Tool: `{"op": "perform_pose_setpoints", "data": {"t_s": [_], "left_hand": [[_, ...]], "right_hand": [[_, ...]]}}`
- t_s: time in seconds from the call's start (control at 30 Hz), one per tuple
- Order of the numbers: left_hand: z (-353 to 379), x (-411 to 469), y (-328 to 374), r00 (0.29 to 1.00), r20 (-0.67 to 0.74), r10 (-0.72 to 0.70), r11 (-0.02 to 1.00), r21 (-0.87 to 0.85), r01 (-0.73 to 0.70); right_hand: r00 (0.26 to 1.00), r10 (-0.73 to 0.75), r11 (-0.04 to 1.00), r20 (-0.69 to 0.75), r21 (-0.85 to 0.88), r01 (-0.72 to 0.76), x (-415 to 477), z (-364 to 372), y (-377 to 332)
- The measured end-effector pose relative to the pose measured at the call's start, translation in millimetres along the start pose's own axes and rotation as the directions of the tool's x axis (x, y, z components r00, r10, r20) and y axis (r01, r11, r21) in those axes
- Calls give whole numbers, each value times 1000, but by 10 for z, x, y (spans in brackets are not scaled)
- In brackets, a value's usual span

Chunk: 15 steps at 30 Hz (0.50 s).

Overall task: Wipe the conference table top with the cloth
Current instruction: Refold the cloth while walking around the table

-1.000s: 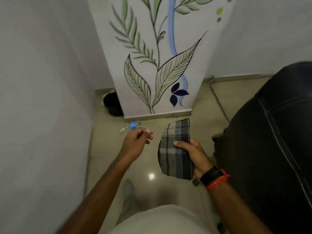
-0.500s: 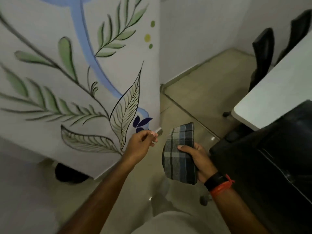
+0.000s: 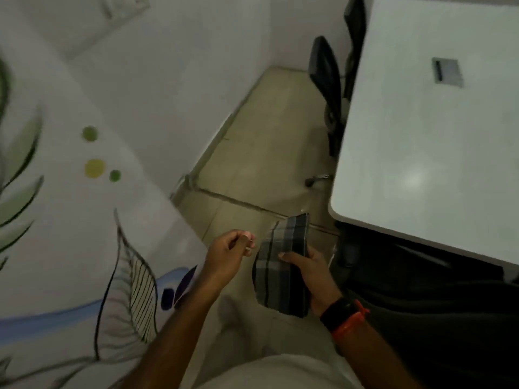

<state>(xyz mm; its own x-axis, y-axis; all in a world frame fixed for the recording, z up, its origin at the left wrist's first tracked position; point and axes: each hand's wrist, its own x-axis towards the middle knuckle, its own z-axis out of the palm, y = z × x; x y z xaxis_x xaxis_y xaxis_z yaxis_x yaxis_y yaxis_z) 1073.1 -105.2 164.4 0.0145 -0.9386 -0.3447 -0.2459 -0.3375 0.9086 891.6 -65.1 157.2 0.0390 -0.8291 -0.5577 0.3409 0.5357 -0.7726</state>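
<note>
While the right hand [image 3: 307,266] grips the folded plaid cloth [image 3: 276,273] over the floor, just off the tabletop's [image 3: 421,141] near corner, the left hand [image 3: 226,255] hangs beside it, not touching, fingers curled to thumb, holding nothing. Black chairs [image 3: 325,71] stand along the tabletop's left edge.

Painted leaf mural [image 3: 132,279] on white wall at left; green and yellow dots [image 3: 95,168] above. Beige tiled floor [image 3: 261,153]. Black office chairs [image 3: 325,71] beyond; dark chair back [image 3: 421,318] lower right.
</note>
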Motion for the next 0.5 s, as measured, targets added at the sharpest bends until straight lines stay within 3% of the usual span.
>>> {"op": "perform_pose_setpoints", "data": {"t_s": [0.13, 0.27, 0.5], "left_hand": [[217, 871, 303, 981, 176, 76, 993, 71, -90], [454, 1487, 649, 919, 379, 106, 972, 156, -176], [897, 2294, 1126, 698, 700, 149, 892, 209, -400]], "right_hand": [[985, -15, 996, -170, 82, 29, 404, -40, -225], [938, -58, 976, -341, 179, 125, 702, -20, -614], [801, -66, 898, -595, 314, 307, 1178, -116, -1087]]}}
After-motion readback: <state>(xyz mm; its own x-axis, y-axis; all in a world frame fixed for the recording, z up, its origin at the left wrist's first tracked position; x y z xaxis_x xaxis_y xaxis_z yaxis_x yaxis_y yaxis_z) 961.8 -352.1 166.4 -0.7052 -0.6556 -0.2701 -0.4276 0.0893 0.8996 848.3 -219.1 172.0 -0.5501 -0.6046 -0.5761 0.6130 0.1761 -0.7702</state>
